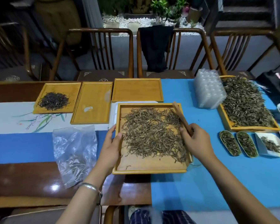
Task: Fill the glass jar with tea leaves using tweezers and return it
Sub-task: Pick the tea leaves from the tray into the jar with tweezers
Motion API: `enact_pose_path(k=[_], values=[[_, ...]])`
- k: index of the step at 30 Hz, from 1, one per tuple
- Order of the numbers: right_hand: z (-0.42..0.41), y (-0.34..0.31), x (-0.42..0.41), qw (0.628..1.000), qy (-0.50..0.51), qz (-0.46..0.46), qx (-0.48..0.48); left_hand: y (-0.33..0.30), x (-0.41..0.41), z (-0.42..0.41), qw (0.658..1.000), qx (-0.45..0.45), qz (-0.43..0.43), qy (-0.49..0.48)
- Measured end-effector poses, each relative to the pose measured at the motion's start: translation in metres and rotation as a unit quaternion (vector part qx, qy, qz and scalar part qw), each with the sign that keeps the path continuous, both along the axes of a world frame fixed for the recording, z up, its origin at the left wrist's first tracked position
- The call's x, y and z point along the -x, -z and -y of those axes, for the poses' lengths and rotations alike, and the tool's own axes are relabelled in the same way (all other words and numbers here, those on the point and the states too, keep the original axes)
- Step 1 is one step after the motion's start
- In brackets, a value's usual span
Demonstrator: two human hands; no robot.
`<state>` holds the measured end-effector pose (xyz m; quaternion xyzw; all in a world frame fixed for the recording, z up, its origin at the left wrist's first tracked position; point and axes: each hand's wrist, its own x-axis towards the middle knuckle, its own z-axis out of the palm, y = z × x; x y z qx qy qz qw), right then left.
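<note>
The left hand (111, 143) grips the left rim of a wooden tray (149, 170) at the near centre of the table, thumb curled over the edge and fingers underneath. The right hand (196, 140) pinches wooden tweezers (181, 117) between thumb and curled fingers at the tray's right edge; the tweezers slant away toward the far side over the tea leaves (152, 133) spread across the tray. No glass jar can be made out; a stack of clear plastic packaging (208, 88) stands far right, its contents too blurred to tell. Far left lies a tray of dark tea (54, 101), beside it two bare trays (92, 102) (137, 89). A large tray of greenish leaves (244, 102) sits at right, with two small oval dishes of leaves (229, 143) (246, 143) near it. A crumpled clear plastic bag (74, 152) lies near left. A silver bangle (90, 187) circles the left wrist. No legible writing, only a small mark on the tray's near floor.
</note>
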<state>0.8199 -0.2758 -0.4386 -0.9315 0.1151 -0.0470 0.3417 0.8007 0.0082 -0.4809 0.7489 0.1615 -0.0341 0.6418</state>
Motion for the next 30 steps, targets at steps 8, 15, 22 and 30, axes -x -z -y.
enact_pose_path(k=[8, 15, 22, 30], values=[[0.092, -0.023, 0.016, 0.998, -0.019, -0.002, -0.066, -0.016, -0.015, 0.054, 1.000, -0.016, 0.015, -0.015], [0.154, -0.011, 0.044, 0.990, -0.117, -0.008, -0.083, -0.004, 0.001, 0.078, 0.996, -0.021, 0.014, -0.089], [0.171, -0.003, 0.063, 0.982, -0.154, -0.056, -0.090, 0.000, 0.002, 0.088, 0.990, -0.034, 0.021, -0.137], [0.146, -0.001, 0.054, 0.978, -0.199, -0.060, -0.009, -0.009, 0.006, 0.085, 0.992, -0.057, -0.003, -0.113]])
